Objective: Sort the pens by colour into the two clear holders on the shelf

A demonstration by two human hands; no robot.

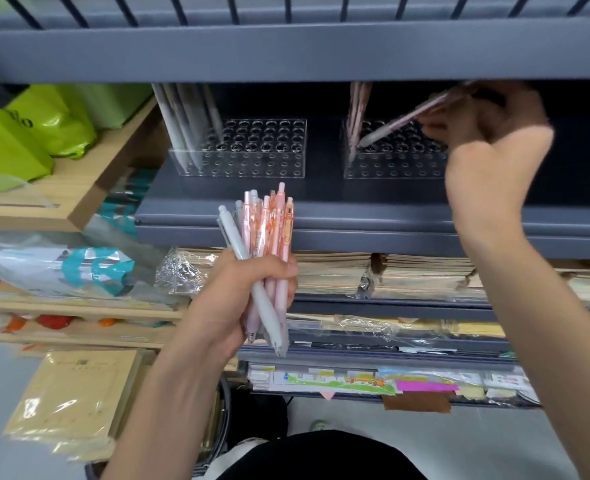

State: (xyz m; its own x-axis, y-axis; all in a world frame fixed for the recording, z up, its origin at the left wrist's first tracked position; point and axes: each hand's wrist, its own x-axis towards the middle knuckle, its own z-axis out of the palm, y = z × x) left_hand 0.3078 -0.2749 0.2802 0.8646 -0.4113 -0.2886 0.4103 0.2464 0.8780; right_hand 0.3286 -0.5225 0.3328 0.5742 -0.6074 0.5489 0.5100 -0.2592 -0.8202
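Pinching a seemingly pink pen (402,123) over right holder (390,168).

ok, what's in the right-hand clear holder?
A few pink pens stand at its left end; the right hand angles another pink pen in. The hand hides the holder's right end.

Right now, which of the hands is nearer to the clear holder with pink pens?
Right. The right hand is over the clear holder's right end, holding a pink pen aimed into it. The left hand is below, left of it, gripping a pen bundle.
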